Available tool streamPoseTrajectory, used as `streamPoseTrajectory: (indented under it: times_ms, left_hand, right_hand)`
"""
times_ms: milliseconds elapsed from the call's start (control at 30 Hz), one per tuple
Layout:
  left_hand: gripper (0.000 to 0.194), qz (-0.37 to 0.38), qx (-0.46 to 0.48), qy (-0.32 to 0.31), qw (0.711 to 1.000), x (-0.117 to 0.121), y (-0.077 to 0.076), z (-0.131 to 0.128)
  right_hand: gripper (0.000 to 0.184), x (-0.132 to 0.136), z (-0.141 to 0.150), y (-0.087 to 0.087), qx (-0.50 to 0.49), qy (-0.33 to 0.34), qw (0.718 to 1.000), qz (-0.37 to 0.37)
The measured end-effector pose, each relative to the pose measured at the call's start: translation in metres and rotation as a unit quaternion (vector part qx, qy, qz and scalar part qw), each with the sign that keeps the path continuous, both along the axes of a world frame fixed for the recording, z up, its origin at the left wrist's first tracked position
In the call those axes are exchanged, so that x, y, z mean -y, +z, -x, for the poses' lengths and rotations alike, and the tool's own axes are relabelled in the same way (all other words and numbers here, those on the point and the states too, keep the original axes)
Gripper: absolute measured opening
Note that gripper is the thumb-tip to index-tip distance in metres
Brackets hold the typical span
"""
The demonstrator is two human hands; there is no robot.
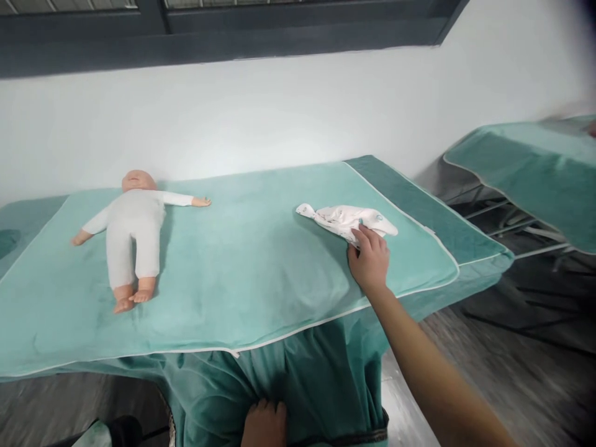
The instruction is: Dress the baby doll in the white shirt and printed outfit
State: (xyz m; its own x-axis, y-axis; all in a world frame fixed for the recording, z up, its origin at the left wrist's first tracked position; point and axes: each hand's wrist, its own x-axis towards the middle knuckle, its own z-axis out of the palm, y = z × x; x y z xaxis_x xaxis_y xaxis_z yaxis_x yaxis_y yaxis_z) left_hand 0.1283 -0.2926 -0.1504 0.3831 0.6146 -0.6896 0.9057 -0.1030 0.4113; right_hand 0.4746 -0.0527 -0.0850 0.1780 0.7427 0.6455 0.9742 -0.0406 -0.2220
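Observation:
My right hand (370, 257) reaches over the mattress and pinches the near edge of a white cloth (358, 220) with a small print. This cloth lies bunched, with a narrow twisted end pointing left; whether it is a garment I cannot tell. Low in the view is my left hand (266, 423), its fingers curled together against hanging green fabric. Nothing shows in it. A baby doll (135, 233) in a white suit lies face up on the left, arms spread, far from both hands.
A light green padded cover (242, 267) with white piping lies over a darker green sheet (395, 186). White wall (261, 118) rises directly behind it. To the right stands another green-covered bed (535, 180) on metal legs, with part of another person's hand (592, 128) at its edge.

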Motion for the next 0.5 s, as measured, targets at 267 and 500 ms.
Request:
streamPoseTrajectory:
  times_ms: [267, 500]
  left_hand:
    - [0.041, 0.001, 0.038, -0.019, 0.999, 0.001, 0.029, 0.02]
    - [0.038, -0.021, 0.066, 0.034, 0.997, -0.001, 0.049, 0.018]
  right_hand:
    - [0.043, -0.002, 0.0, -0.002, -0.015, -0.003, 1.0, -0.015]
    - [0.038, -0.003, -0.009, -0.007, -0.06, 0.024, 0.997, -0.052]
